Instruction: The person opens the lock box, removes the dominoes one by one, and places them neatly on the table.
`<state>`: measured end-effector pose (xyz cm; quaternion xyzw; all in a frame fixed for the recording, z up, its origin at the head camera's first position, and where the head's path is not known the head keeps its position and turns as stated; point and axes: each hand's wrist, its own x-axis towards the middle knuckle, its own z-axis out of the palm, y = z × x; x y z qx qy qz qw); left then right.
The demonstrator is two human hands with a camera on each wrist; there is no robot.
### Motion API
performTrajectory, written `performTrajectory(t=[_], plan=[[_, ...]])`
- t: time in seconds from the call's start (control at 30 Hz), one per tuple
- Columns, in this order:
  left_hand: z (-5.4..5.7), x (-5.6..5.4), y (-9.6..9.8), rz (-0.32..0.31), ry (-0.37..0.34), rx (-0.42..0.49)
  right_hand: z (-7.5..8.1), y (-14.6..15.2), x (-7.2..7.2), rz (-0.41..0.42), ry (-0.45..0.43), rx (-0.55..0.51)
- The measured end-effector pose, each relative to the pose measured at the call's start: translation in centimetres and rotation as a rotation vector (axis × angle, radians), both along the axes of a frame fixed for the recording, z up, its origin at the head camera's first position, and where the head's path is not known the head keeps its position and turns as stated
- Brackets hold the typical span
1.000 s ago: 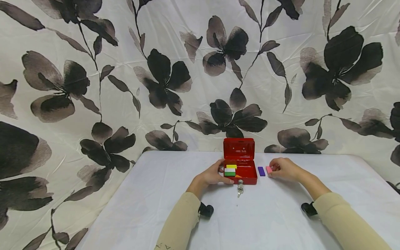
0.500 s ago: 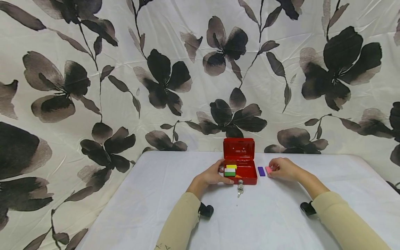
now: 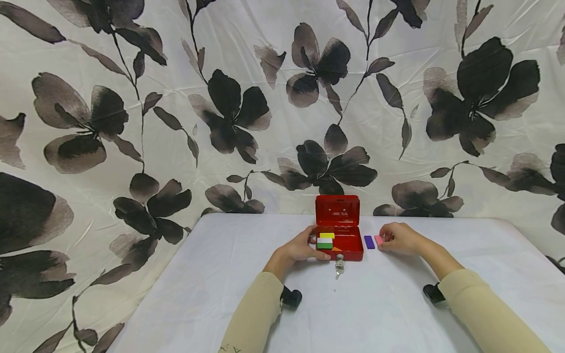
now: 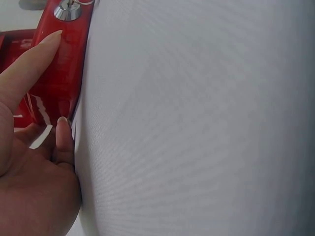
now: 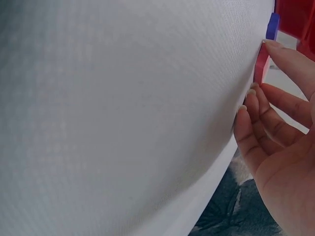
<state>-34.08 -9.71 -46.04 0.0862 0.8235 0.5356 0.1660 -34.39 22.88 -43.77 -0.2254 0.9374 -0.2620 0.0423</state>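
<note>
A red cash box point(image 3: 350, 240) stands at the table's far side with its lid raised. Its left front corner is gripped by my left hand point(image 3: 296, 249), thumb along the front wall and fingers at the left side. In the left wrist view the thumb lies beside the lock point(image 4: 67, 11). Inside the box are a yellow block point(image 3: 327, 235), a white block point(image 3: 324, 240), a green block point(image 3: 324, 246) and a partly hidden orange piece point(image 3: 337, 248). To the right, my right hand point(image 3: 402, 239) pinches a pink block point(image 5: 262, 64) at the tabletop. A purple block point(image 3: 369, 242) lies between it and the box.
A key bunch point(image 3: 339, 269) hangs from the lock onto the white tabletop point(image 3: 353, 314). Behind the table's back edge rises a floral cloth point(image 3: 265, 98). Each wrist carries a small black camera, one on the left point(image 3: 291, 297) and one on the right point(image 3: 433, 293).
My right wrist has shifted very slightly left, while the fingers stay at the pink block. The left hand and the box have not visibly moved.
</note>
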Motion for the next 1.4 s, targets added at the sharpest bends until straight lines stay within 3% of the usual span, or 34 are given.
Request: performTrajectory(t=[0.7,1.1,1.4], plan=[[0.2,0.2,-0.1,0.007,0.007,-0.029,1.7,0.6,1.5,0.050,-0.049,0.035],[0.4,0.3,0.0,0.003,0.001,-0.015,2.8,1.1,2.7,0.081,0.031,0.049],[0.3,0.1,0.0,-0.003,-0.001,-0.001,3.6,0.1,3.1,0.113,0.071,-0.018]])
